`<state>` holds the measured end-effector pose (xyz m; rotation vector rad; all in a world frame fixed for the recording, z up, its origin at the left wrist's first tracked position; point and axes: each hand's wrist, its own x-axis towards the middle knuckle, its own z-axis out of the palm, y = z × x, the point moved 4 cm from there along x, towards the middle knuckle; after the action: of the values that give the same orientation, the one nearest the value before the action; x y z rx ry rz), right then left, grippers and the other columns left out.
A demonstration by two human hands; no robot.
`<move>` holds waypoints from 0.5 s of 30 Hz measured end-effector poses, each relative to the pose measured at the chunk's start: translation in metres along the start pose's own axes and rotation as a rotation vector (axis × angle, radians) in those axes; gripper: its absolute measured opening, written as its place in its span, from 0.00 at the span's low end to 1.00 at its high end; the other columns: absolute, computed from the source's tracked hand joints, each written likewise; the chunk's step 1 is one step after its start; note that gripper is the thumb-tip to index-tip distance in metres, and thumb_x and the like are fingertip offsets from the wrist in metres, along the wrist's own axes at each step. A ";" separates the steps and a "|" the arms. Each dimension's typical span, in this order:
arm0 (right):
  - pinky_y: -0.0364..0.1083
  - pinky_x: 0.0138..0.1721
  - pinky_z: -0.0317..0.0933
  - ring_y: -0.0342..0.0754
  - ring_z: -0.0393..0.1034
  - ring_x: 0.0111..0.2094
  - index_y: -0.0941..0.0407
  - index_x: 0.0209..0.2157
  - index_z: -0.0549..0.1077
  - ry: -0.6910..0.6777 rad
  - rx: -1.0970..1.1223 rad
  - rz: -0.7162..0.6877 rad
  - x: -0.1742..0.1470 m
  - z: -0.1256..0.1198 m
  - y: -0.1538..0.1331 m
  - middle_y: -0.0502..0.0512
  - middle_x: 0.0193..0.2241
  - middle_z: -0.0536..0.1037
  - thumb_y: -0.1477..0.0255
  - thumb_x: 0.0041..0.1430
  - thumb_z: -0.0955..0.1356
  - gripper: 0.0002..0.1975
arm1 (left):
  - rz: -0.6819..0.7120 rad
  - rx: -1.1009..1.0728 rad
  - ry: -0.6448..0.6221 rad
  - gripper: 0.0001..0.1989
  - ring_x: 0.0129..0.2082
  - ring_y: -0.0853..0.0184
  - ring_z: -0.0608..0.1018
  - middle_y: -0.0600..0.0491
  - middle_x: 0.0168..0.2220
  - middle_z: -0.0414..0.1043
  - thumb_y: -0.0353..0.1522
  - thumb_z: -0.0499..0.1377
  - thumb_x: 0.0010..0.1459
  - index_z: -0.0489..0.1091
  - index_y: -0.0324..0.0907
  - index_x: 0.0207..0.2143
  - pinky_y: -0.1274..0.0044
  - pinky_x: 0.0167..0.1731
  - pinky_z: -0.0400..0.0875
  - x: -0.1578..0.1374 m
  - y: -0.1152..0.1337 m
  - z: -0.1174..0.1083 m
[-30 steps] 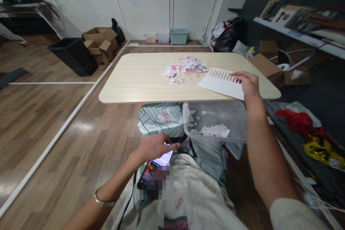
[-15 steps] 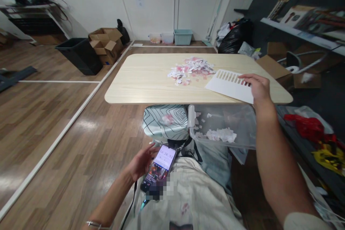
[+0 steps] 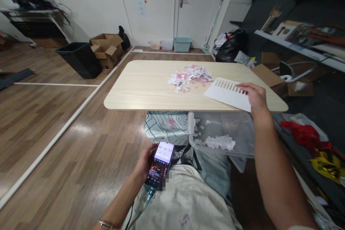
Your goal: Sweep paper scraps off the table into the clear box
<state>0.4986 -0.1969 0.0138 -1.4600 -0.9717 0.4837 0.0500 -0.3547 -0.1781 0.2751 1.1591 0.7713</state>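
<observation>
item: left hand (image 3: 147,160) — wrapped about the edge of a phone (image 3: 161,163), lit screen facing up, reading 00:26:53.
item: right hand (image 3: 256,96) — fingers bent onto the slotted edge of a white card (image 3: 225,95); thumb hidden, so from here i cannot tell whether it pinches or merely rests.
item: table (image 3: 140,90), beneath the right hand and card.
item: heap of paper scraps (image 3: 194,74), white and pink, left of the right hand, just beside the card.
item: clear bin (image 3: 239,131), below the right hand, nearer the body, containing white scraps (image 3: 221,143).
tally, as i judge it: unfinished; smaller share in the bin, larger share loose on the table, neither hand touching it.
</observation>
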 end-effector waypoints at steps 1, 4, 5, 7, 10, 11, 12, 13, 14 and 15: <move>0.46 0.27 0.52 0.47 0.61 0.25 0.52 0.25 0.82 -0.003 0.002 -0.001 0.000 0.000 0.000 0.51 0.22 0.74 0.73 0.42 0.71 0.06 | 0.001 -0.032 0.014 0.21 0.37 0.53 0.88 0.47 0.34 0.86 0.41 0.65 0.60 0.78 0.38 0.51 0.69 0.37 0.79 -0.001 0.001 0.001; 0.45 0.26 0.52 0.46 0.61 0.24 0.52 0.25 0.82 -0.015 0.008 -0.005 0.001 0.001 0.001 0.51 0.21 0.74 0.72 0.41 0.71 0.06 | -0.006 -0.069 0.020 0.20 0.37 0.52 0.88 0.45 0.34 0.86 0.41 0.66 0.59 0.79 0.37 0.48 0.70 0.35 0.78 -0.004 0.004 0.006; 0.45 0.26 0.51 0.45 0.61 0.24 0.53 0.25 0.82 -0.015 0.010 -0.007 0.001 0.001 0.001 0.51 0.21 0.74 0.72 0.41 0.71 0.07 | -0.007 -0.056 0.005 0.20 0.37 0.52 0.88 0.45 0.34 0.86 0.42 0.66 0.58 0.79 0.36 0.47 0.70 0.35 0.78 -0.004 0.005 0.008; 0.45 0.26 0.51 0.45 0.60 0.24 0.53 0.26 0.82 -0.014 0.009 -0.007 0.002 0.000 0.002 0.50 0.20 0.73 0.71 0.40 0.71 0.08 | 0.037 -0.020 -0.020 0.21 0.37 0.53 0.87 0.45 0.34 0.86 0.42 0.69 0.55 0.80 0.36 0.45 0.71 0.35 0.77 -0.004 0.008 0.010; 0.46 0.26 0.53 0.46 0.60 0.24 0.53 0.26 0.82 -0.020 -0.008 0.000 0.003 0.000 0.005 0.51 0.21 0.72 0.71 0.41 0.71 0.08 | 0.201 0.056 -0.035 0.25 0.42 0.54 0.86 0.45 0.38 0.86 0.45 0.74 0.50 0.82 0.35 0.44 0.72 0.41 0.76 -0.003 0.012 0.004; 0.46 0.27 0.53 0.46 0.61 0.24 0.53 0.26 0.82 -0.022 -0.015 0.003 0.003 -0.001 0.006 0.51 0.21 0.72 0.71 0.42 0.71 0.07 | 0.252 0.088 -0.026 0.27 0.45 0.53 0.86 0.44 0.40 0.87 0.46 0.74 0.48 0.82 0.35 0.44 0.72 0.43 0.76 -0.003 0.012 0.000; 0.47 0.27 0.54 0.46 0.61 0.24 0.53 0.27 0.82 -0.025 -0.021 0.005 0.003 -0.001 0.007 0.51 0.21 0.72 0.71 0.43 0.71 0.07 | 0.286 0.126 -0.005 0.29 0.49 0.51 0.85 0.43 0.44 0.87 0.48 0.75 0.48 0.83 0.36 0.45 0.71 0.45 0.75 -0.003 0.012 -0.006; 0.47 0.28 0.54 0.46 0.61 0.24 0.53 0.27 0.82 -0.027 -0.026 0.006 0.003 -0.001 0.007 0.51 0.21 0.72 0.71 0.44 0.71 0.06 | 0.304 0.166 0.022 0.31 0.52 0.50 0.84 0.42 0.47 0.87 0.51 0.74 0.48 0.83 0.36 0.46 0.71 0.47 0.75 -0.003 0.012 -0.011; 0.47 0.28 0.53 0.46 0.61 0.24 0.53 0.27 0.82 -0.031 -0.029 0.005 0.003 -0.001 0.007 0.51 0.22 0.72 0.71 0.45 0.72 0.06 | 0.306 0.210 0.049 0.33 0.55 0.49 0.83 0.41 0.50 0.86 0.53 0.74 0.49 0.83 0.37 0.48 0.71 0.47 0.74 -0.004 0.011 -0.017; 0.47 0.28 0.53 0.46 0.60 0.24 0.53 0.28 0.82 -0.037 -0.031 0.005 0.003 -0.001 0.007 0.51 0.22 0.72 0.71 0.45 0.71 0.06 | 0.299 0.255 0.067 0.34 0.56 0.49 0.82 0.41 0.52 0.85 0.54 0.72 0.50 0.83 0.38 0.49 0.71 0.47 0.74 -0.004 0.010 -0.021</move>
<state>0.5031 -0.1946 0.0079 -1.4861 -1.0081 0.5029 0.0260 -0.3537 -0.1784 0.6498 1.2978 0.8983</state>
